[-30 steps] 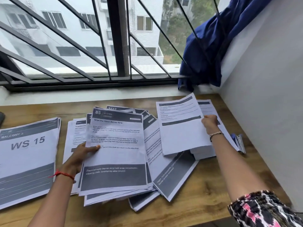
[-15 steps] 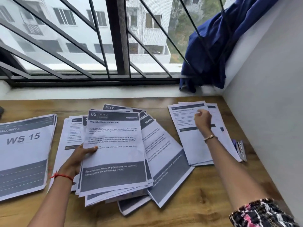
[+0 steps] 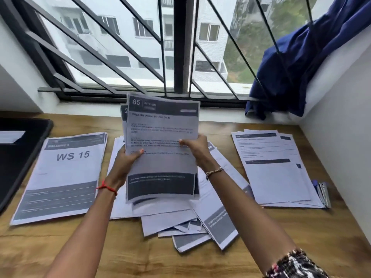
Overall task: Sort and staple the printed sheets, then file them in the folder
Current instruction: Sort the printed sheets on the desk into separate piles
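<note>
Above the pile (image 3: 170, 221), left hand (image 3: 124, 163) and right hand (image 3: 195, 149) pinch sheets (image 3: 160, 133) edgewise.

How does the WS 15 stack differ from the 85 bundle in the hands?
The WS 15 stack lies flat on the table; the 85 bundle is held up, tilted. Nothing touches the WS 15 stack; the left hand and right hand grip the 85 bundle. The WS 15 stack shows big lettering, the 85 bundle small text. Both carry dark bands.

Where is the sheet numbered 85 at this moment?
Head view, centre: the sheet numbered 85 is held up, left hand at its left edge, right hand at its right, above the loose pile and right of the WS 15 stack.
</note>
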Action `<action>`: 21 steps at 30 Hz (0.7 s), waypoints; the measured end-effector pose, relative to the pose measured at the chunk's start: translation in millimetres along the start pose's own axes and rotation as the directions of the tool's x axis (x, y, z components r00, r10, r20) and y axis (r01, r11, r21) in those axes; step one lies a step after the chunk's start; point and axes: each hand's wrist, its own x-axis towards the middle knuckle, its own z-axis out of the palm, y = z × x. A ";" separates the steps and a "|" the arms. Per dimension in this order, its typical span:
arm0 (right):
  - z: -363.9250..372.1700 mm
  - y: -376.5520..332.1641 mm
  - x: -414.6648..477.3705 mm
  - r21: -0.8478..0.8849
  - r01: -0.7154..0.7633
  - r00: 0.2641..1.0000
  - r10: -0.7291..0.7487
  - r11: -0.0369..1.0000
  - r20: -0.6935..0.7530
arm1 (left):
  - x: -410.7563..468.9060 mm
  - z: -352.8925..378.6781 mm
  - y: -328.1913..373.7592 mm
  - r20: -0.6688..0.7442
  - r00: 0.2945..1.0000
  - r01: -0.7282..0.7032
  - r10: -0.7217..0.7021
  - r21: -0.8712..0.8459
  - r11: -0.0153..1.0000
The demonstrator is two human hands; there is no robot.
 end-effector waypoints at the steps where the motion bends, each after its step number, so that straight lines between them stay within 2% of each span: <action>1: 6.1 -9.6 -3.1 0.023 0.054 0.997 -0.052 0.998 -0.058 | -0.5 2.4 9.4 -0.013 0.998 -0.060 0.060 0.011 0.998; 3: 16.0 -23.0 -10.5 0.057 0.200 0.967 -0.187 0.978 -0.173 | 0.0 4.4 23.7 -0.008 0.983 -0.184 0.184 0.032 0.982; 6: 23.0 -24.5 -26.5 -0.021 0.398 0.876 -0.387 0.917 -0.288 | -1.6 4.0 31.8 -0.006 0.953 -0.301 0.302 0.046 0.952; 10: 21.3 5.5 -47.0 -0.230 0.475 0.813 -0.523 0.850 -0.255 | -5.2 -0.2 2.6 -0.046 0.979 -0.198 0.198 -0.005 0.980; 12: 22.8 20.8 -55.2 -0.273 0.459 0.824 -0.520 0.845 -0.223 | -9.0 -2.6 -11.4 -0.048 0.985 -0.166 0.166 0.002 0.986; 16: 32.3 19.9 -61.1 -0.153 0.411 0.856 -0.438 0.899 -0.274 | -10.9 -4.7 -14.8 -0.025 0.986 -0.163 0.162 -0.028 0.986; 21: 34.4 19.8 -59.3 -0.183 0.355 0.873 -0.395 0.917 -0.286 | -6.4 -7.5 -17.3 0.020 0.988 -0.155 0.156 -0.036 0.987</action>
